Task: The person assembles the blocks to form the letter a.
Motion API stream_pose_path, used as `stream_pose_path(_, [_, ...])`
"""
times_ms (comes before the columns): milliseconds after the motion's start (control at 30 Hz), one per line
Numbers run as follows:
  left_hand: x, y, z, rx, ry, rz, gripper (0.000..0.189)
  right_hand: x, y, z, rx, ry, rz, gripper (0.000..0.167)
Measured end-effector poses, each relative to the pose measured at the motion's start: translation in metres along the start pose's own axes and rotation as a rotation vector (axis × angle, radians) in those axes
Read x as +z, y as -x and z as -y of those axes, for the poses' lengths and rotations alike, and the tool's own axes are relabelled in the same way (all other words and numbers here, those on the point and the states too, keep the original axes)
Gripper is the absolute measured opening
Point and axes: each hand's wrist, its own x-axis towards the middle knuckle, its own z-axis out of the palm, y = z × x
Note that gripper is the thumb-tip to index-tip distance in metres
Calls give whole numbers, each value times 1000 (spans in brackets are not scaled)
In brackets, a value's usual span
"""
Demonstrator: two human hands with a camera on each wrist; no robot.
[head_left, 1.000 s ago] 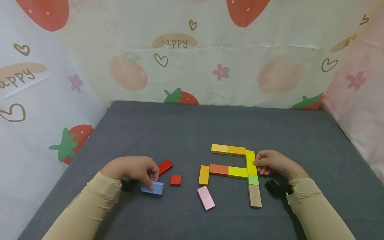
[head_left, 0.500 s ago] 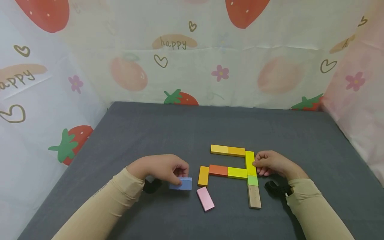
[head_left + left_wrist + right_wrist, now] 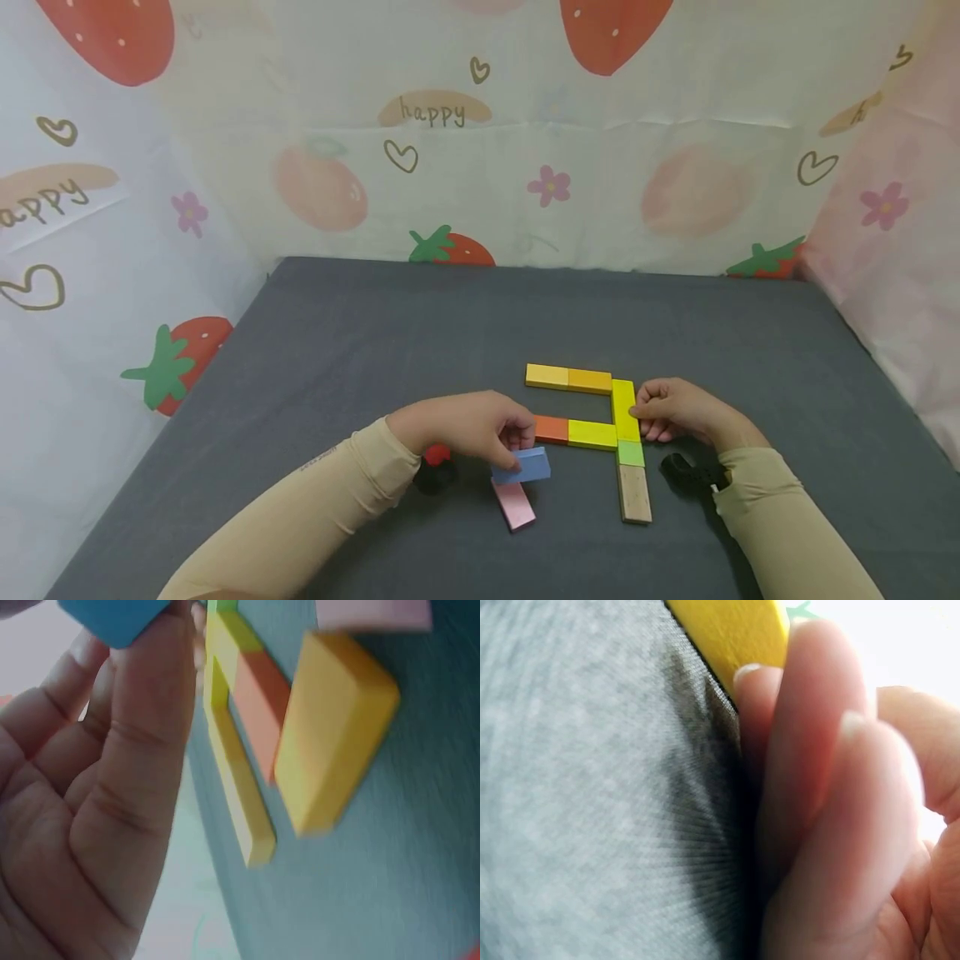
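Observation:
My left hand [image 3: 480, 425] pinches a blue rectangular block [image 3: 531, 465] between thumb and fingers, over the table. In the head view the blue block overlaps the upper end of a pink block [image 3: 516, 507]. A yellow-orange block [image 3: 330, 735] shows in the left wrist view beside an orange-red block [image 3: 551, 429]; the left hand hides it from the head camera. My right hand [image 3: 678, 410] rests at the outer side of an upright yellow block [image 3: 625, 404], fingers loosely bent, fingertips at its edge.
More blocks lie flat in a joined pattern: two yellowish ones [image 3: 568, 378] along the top, a yellow one [image 3: 592, 434] in the middle row, a green one [image 3: 632, 453] and a plain wooden one [image 3: 636, 495] below. A red block [image 3: 437, 454] peeks out by the left wrist. Dark cloth [image 3: 420, 325] covers the table.
My left hand has carried the blue block rightward, from beside the red blocks to over the pink block's upper end. The right hand has stayed by the yellow block.

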Motion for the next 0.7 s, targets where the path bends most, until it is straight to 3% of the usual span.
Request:
stream_pose_path(167, [10, -16, -12, -22, 18, 30, 15, 0, 0, 0, -4, -3, 2, 17])
stream_pose_path(367, [19, -32, -20, -5, -33, 63, 12, 0, 0, -1, -6, 4, 1, 17])
stream_pose_path(567, [23, -40, -24, -1, -87, 89, 11, 0, -1, -1, -3, 10, -2, 16])
stream_pose_path(700, [29, -44, -24, -4, -64, 136, 11, 0, -1, 0, -1, 9, -3, 16])
